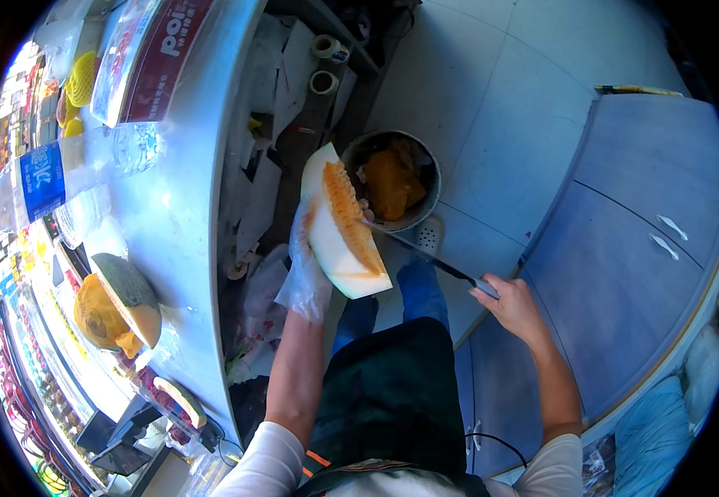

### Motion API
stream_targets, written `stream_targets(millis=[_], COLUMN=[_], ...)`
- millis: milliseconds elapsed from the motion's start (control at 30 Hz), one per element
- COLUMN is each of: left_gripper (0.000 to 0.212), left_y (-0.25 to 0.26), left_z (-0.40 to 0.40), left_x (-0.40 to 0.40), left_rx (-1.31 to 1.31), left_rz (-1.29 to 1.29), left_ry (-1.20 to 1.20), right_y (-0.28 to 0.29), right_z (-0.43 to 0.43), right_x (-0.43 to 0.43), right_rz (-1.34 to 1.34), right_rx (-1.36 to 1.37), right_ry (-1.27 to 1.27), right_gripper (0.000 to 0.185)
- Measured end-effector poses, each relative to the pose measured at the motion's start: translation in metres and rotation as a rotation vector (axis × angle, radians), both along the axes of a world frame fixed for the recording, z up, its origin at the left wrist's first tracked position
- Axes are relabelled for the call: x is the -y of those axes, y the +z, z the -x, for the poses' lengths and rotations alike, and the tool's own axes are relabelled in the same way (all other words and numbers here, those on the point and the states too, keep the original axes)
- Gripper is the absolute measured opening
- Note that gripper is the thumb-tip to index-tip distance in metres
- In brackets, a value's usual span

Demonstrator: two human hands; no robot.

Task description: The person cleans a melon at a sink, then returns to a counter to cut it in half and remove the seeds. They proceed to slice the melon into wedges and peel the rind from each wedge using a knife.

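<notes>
My left hand (307, 261), in a clear plastic glove, holds a large melon wedge (348, 267) with pale rind and orange flesh and seeds. Bare of any glove, my right hand (511, 304) grips the handle of a long knife (446, 267). The blade's tip reaches the seedy side of the wedge; whether it cuts in cannot be told. Just beyond the wedge, a round bin (437, 186) on the floor holds orange scraps (392, 183). On the counter at the left lie a cut melon piece with green rind (124, 282) and an orange-fleshed piece (95, 314).
The pale counter (192, 205) runs along my left, bearing a lying plastic bottle (74, 171) and a printed box (154, 62). Rolls of tape (324, 82) and plastic bags (266, 298) fill the shelf below. Blue-grey cabinets (620, 248) stand at the right.
</notes>
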State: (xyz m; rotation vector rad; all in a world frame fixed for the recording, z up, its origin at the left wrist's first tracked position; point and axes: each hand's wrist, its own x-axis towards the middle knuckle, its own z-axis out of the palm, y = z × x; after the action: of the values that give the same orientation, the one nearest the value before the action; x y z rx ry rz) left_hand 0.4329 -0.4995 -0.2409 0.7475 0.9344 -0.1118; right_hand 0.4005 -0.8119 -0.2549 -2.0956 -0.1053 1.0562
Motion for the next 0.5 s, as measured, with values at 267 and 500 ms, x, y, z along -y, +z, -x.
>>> stream_targets(millis=[267, 500], left_gripper=[0.058, 0.059], left_y=[-0.018, -0.017], left_z=[0.013, 0.014], left_x=[-0.011, -0.012], left_rx=[-0.023, 0.115], left_rz=[-0.118, 0.242], left_ry=[0.014, 0.025], right_y=[-0.001, -0.007], right_z=[0.0, -0.007], right_x=[-0.007, -0.016], right_rz=[-0.029, -0.014], right_rx=[0.012, 0.046], right_ry=[-0.028, -0.145], right_gripper=[0.03, 0.032])
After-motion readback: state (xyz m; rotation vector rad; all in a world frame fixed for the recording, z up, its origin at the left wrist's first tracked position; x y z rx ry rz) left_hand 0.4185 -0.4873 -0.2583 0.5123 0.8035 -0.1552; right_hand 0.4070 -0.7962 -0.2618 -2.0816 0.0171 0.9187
